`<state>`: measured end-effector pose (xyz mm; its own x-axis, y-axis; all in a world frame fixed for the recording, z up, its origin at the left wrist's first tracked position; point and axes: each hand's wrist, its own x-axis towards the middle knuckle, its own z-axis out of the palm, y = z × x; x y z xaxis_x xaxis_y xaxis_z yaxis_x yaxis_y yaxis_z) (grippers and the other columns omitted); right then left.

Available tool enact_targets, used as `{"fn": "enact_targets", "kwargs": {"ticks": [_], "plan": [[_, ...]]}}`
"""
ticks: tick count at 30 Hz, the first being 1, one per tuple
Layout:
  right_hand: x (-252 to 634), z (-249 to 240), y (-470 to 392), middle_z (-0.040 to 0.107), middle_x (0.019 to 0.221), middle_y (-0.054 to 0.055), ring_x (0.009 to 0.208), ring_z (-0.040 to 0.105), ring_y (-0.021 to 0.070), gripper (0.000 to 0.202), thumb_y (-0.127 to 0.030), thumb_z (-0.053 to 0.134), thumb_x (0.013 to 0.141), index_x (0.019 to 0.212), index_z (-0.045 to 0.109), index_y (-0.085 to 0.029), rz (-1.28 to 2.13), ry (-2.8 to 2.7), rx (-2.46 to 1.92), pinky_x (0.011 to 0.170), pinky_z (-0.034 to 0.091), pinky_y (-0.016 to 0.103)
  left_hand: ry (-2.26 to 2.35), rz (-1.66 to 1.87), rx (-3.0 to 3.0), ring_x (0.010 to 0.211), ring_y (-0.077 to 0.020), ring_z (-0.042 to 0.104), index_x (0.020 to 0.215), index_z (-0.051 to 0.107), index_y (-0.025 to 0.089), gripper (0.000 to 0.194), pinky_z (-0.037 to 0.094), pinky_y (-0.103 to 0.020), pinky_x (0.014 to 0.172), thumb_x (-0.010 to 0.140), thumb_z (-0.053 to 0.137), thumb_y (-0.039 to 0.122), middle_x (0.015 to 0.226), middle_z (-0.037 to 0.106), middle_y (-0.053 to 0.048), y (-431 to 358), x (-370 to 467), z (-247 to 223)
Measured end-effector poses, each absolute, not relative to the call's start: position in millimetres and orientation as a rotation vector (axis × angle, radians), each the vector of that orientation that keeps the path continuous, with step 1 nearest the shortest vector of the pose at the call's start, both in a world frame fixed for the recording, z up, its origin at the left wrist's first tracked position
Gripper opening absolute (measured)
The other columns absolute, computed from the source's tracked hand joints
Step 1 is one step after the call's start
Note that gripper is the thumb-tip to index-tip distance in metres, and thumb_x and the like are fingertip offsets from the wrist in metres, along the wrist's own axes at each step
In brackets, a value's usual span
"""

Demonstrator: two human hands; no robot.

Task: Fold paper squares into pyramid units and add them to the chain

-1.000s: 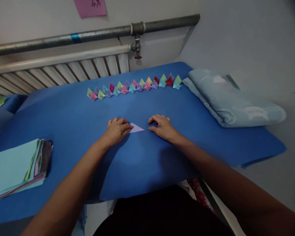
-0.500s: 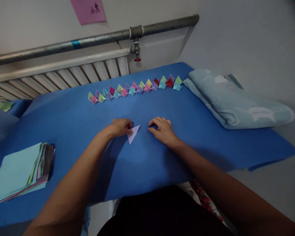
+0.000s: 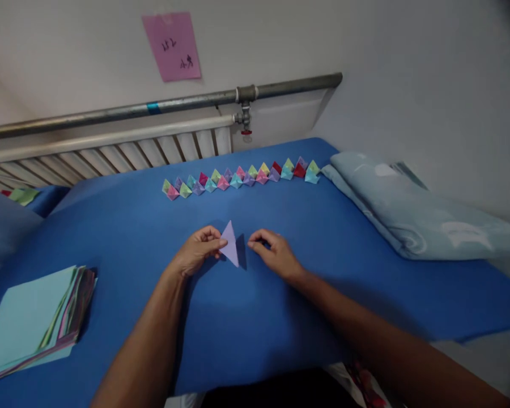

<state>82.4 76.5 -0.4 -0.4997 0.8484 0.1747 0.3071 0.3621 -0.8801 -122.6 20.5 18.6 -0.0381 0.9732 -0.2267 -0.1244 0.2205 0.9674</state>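
Meanwhile left hand (image 3: 195,254) pinches lilac triangle (image 3: 230,250); right hand (image 3: 273,254) curled beside; paper stack (image 3: 29,317) left.

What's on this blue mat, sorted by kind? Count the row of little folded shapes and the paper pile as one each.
Purple paper triangle, pinched by the left hand: 1
Row of small folded paper shapes: 1
Stack of coloured sheets: 1
Folded light-blue blanket: 1
Total: 4
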Motion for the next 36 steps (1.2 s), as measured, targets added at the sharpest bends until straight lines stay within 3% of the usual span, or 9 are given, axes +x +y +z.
{"fn": "enact_targets", "kwargs": {"ticks": [4, 9, 13, 19, 27, 31, 36], "plan": [[50.9, 2.8, 80.4, 0.060, 0.078, -0.001, 0.073, 0.053, 0.0134, 0.021, -0.039, 0.048, 0.086, 0.082, 0.060, -0.022, 1.527, -1.736, -0.759, 0.071, 0.041, 0.027, 1.176, 1.228, 0.832, 0.046, -0.0078, 0.055, 0.073, 0.057, 0.017, 0.038, 0.044, -0.019, 0.047, 0.058, 0.084, 0.038, 0.057, 0.061, 0.004, 15.8, -128.4, 15.9], [38.9, 6.4, 74.0, 0.055, 0.071, -0.001, 0.067, 0.049, 0.0129, 0.032, -0.047, 0.045, 0.089, 0.073, 0.057, -0.022, 1.762, -1.657, -0.613, 0.069, 0.039, 0.028, 1.127, 1.258, 0.757, 0.047, -0.0074, 0.056, 0.074, 0.058, 0.016, 0.038, 0.045, -0.018, 0.047, 0.056, 0.087, 0.035, 0.055, 0.062, 0.004, 17.0, -129.5, 16.9], [40.9, 9.0, 70.6, 0.052, 0.067, -0.002, 0.065, 0.047, 0.0129, 0.034, -0.053, 0.054, 0.084, 0.071, 0.056, -0.022, 1.859, -1.569, -0.654, 0.069, 0.039, 0.028, 1.073, 1.254, 0.704, 0.048, -0.0078, 0.057, 0.076, 0.061, 0.015, 0.037, 0.046, -0.018, 0.048, 0.056, 0.087, 0.032, 0.056, 0.063, 0.004, 21.4, -127.1, 17.0], [37.9, 7.4, 73.7, 0.051, 0.066, -0.004, 0.063, 0.046, 0.0113, 0.030, -0.051, 0.062, 0.077, 0.071, 0.057, -0.022, 1.942, -1.479, -0.685, 0.067, 0.039, 0.026, 1.047, 1.259, 0.659, 0.048, -0.0075, 0.058, 0.077, 0.061, 0.016, 0.036, 0.046, -0.018, 0.048, 0.058, 0.087, 0.032, 0.058, 0.063, 0.004, 21.1, -124.1, 14.8], [38.2, -1.3, 75.7, 0.055, 0.066, -0.004, 0.061, 0.050, 0.0097, 0.024, -0.044, 0.061, 0.079, 0.076, 0.060, -0.021, 2.026, -1.429, -0.609, 0.062, 0.040, 0.024, 1.038, 1.289, 0.647, 0.049, -0.0083, 0.058, 0.078, 0.060, 0.017, 0.037, 0.047, -0.019, 0.049, 0.057, 0.086, 0.033, 0.060, 0.065, 0.004, 19.5, -122.4, 14.2], [38.2, 0.8, 76.5, 0.056, 0.059, -0.005, 0.051, 0.049, 0.0085, 0.010, -0.029, 0.060, 0.071, 0.075, 0.058, -0.020, 2.075, -1.392, -0.731, 0.051, 0.038, 0.022, 1.116, 1.257, 0.736, 0.047, -0.0061, 0.054, 0.077, 0.062, 0.015, 0.035, 0.043, -0.017, 0.047, 0.058, 0.086, 0.031, 0.056, 0.062, 0.005, 20.5, -122.9, 14.9], [37.7, 5.8, 73.9, 0.055, 0.050, -0.007, 0.039, 0.045, 0.0069, 0.010, -0.028, 0.058, 0.068, 0.075, 0.054, -0.021, 2.072, -1.401, -0.864, 0.040, 0.034, 0.020, 1.176, 1.241, 0.833, 0.052, -0.0075, 0.053, 0.080, 0.062, 0.016, 0.034, 0.043, -0.020, 0.052, 0.061, 0.084, 0.034, 0.060, 0.062, 0.003, 22.6, -121.1, 10.6]]}}
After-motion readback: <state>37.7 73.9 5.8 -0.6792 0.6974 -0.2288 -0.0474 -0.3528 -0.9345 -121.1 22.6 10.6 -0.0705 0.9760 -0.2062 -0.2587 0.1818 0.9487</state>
